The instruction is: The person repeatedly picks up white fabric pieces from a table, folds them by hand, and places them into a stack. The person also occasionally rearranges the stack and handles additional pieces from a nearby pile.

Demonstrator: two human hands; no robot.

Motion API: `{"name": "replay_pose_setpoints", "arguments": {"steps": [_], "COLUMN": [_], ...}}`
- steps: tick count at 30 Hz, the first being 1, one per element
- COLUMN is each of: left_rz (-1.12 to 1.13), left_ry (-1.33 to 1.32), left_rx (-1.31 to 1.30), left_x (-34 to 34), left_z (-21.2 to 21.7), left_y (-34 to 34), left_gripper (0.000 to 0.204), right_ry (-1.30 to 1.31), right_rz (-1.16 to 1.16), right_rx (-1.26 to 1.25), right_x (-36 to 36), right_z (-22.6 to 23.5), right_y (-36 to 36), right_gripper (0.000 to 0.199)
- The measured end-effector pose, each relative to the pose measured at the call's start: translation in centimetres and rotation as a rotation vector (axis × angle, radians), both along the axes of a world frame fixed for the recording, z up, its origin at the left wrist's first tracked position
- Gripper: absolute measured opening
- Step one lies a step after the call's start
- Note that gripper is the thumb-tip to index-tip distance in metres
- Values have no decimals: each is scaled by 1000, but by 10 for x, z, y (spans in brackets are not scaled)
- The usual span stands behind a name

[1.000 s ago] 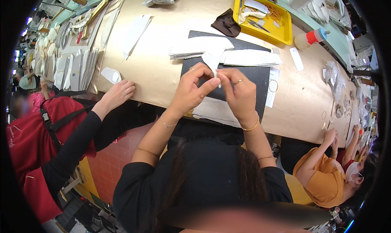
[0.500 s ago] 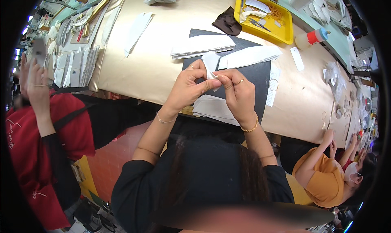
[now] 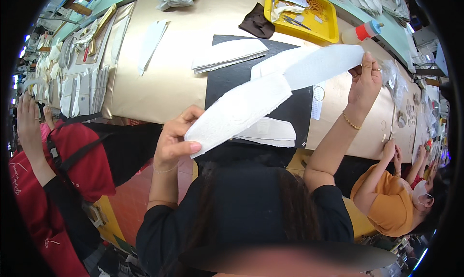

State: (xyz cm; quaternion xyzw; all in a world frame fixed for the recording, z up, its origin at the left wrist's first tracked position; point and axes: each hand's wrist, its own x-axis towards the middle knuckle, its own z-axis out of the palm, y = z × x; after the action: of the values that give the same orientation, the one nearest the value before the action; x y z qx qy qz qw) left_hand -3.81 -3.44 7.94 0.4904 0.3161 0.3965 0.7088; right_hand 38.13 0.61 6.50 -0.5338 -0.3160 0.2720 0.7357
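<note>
Your left fingers clamp the near white piece by its end, right fingers the far white piece; end grips presumably keep both faces uncovered.

A white piece and a second white piece are held across a black board.
The first is gripped by the left hand, the second by the right hand; their inner ends are seen overlapping.

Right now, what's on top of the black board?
White pieces lie stacked on the black board. White strips in the left hand and right hand cover part of it; what's beneath them I can't see.
</note>
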Motion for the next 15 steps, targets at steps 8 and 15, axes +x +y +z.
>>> {"name": "replay_pose_setpoints", "arguments": {"steps": [8, 15], "left_rz": [-109, -185], "left_ry": [26, 141], "left_rx": [9, 33], "left_x": [-3, 9], "left_z": [15, 25], "left_y": [-6, -5], "left_gripper": [15, 21], "right_ry": [35, 34], "right_rz": [6, 5], "right_rx": [-1, -64], "right_x": [22, 32], "right_z": [-1, -17], "right_y": [-15, -4], "right_gripper": [21, 22]}}
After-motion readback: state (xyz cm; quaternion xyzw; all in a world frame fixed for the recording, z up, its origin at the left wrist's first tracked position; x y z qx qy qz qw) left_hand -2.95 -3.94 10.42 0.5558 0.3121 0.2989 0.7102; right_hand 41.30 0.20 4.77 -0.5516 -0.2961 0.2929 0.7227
